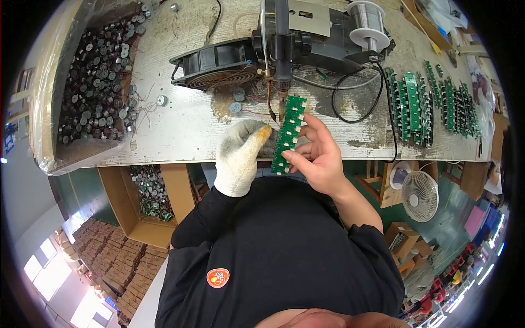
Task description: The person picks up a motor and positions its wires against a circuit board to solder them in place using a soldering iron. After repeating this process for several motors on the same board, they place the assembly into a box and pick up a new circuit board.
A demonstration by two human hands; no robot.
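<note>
black shirt [295, 240] nearest, then the gloved left hand [242, 150], curled, its contents impossible to tell; the bare right hand [321, 165] pinches a green strip [289, 131] near the soldering iron [282, 71], above the counter [186, 123]; this strip seems unfinished, many motors [98, 87] fill the left box [87, 156], whether the stacked boards [413, 106] rightward are done is unclear

We see a green circuit strip [288, 136] with white blocks [300, 116], a white-and-grey glove [237, 158] with an orange stain [264, 133], a black shirt [295, 235], a red badge [218, 277].
</note>
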